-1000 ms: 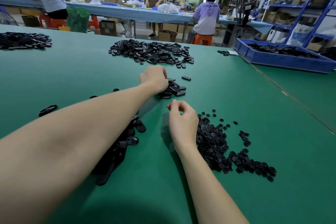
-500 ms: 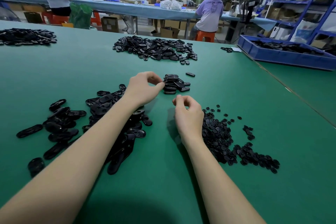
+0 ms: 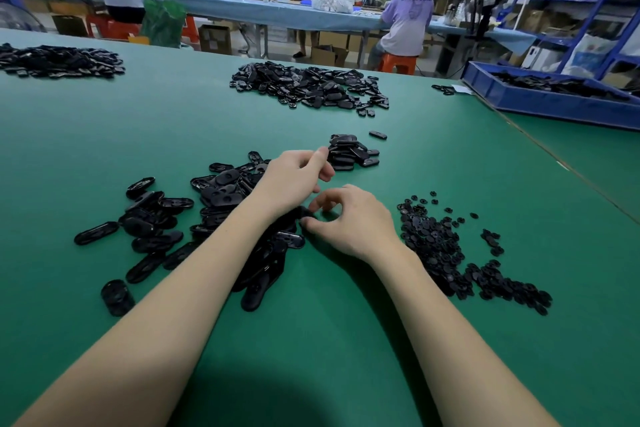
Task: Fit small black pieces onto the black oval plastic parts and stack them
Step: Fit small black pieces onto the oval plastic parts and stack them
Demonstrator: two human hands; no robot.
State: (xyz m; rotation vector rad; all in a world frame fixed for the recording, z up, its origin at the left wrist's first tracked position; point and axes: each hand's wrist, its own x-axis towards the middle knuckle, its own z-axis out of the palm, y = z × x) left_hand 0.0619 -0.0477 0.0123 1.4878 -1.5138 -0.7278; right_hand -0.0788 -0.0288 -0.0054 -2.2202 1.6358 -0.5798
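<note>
My left hand (image 3: pixel 294 180) hovers with fingers loosely curled, holding nothing I can see, over the loose ovals (image 3: pixel 221 194); their long axes point every way. My right hand (image 3: pixel 349 218), just beside it, pinches something dark at the fingertips; what it is, I cannot tell. The stack (image 3: pixel 349 152) lies just beyond my left fingers, the small pieces (image 3: pixel 436 243) right of my right hand.

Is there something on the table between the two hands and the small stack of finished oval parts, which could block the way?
Nothing visible stands in the way. The stack of finished parts lies just beyond the left hand, with bare green table around it. The right hand is beside the left, near the loose oval parts.
</note>
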